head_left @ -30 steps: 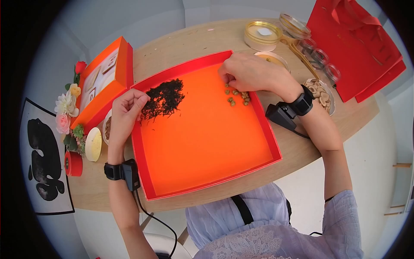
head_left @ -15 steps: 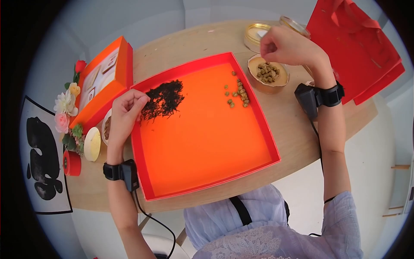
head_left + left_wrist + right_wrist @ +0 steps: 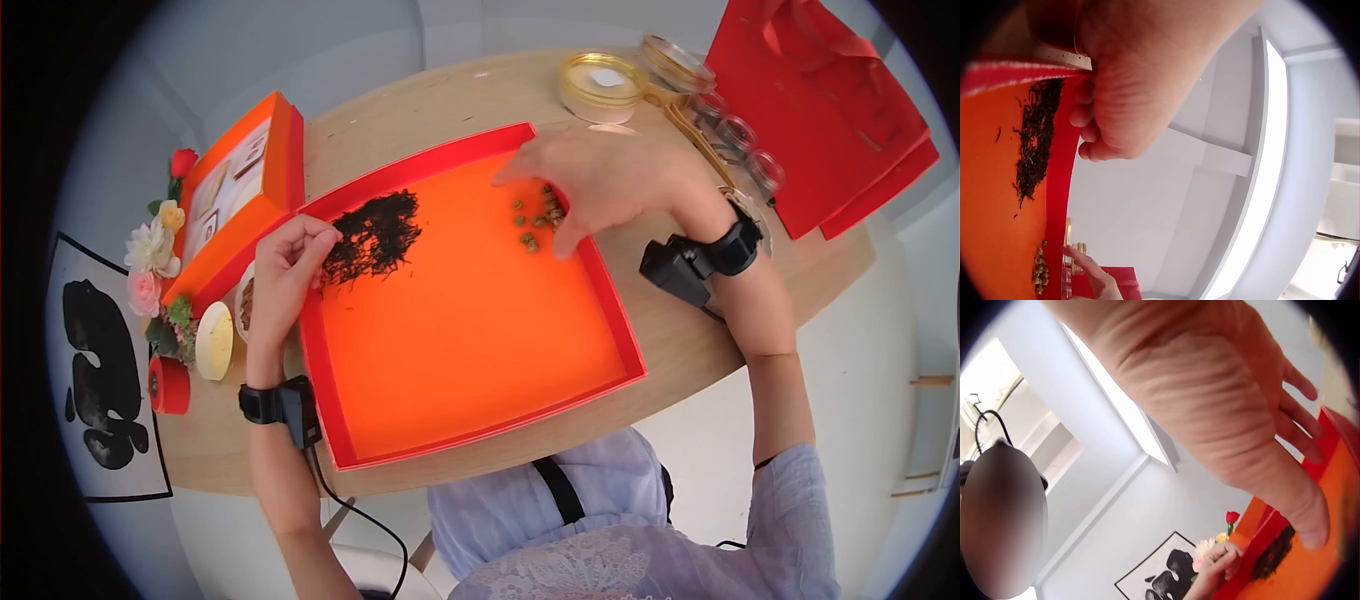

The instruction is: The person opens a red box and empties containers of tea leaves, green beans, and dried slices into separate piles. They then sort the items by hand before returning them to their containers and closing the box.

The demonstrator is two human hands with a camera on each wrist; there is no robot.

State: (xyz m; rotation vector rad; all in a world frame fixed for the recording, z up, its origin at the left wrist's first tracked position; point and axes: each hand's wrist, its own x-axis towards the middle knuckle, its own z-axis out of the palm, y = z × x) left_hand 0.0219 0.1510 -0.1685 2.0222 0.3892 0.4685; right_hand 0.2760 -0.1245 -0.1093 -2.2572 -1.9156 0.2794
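Note:
A shallow orange box with red walls (image 3: pixel 460 330) lies on the table. My left hand (image 3: pixel 287 270) rests at its left wall, fingers loosely curled and thumb against the index finger; nothing shows in it. Right beside those fingertips, a pile of dark, thin dried leaves (image 3: pixel 370 235) lies on the box floor. Over the right wall, my right hand (image 3: pixel 610 175) is spread, slightly blurred, thumb apart from the other fingers. Small round greenish-brown dried balls (image 3: pixel 1040 270) lie loose by that wall, partly hidden by the right hand in the head view.
Behind the right hand, a bowl shows only its rim (image 3: pixel 610 128). Gold-rimmed jars (image 3: pixel 600 85), a wooden spoon (image 3: pixel 700 140) and a red bag (image 3: pixel 820 120) stand at the back right. An orange gift box (image 3: pixel 235 190) and flowers (image 3: pixel 150 250) are at the left.
My right hand went from the balls in the box to above the bowl of similar balls, then back over the box's right wall, fingers now spread. The left hand stays in place.

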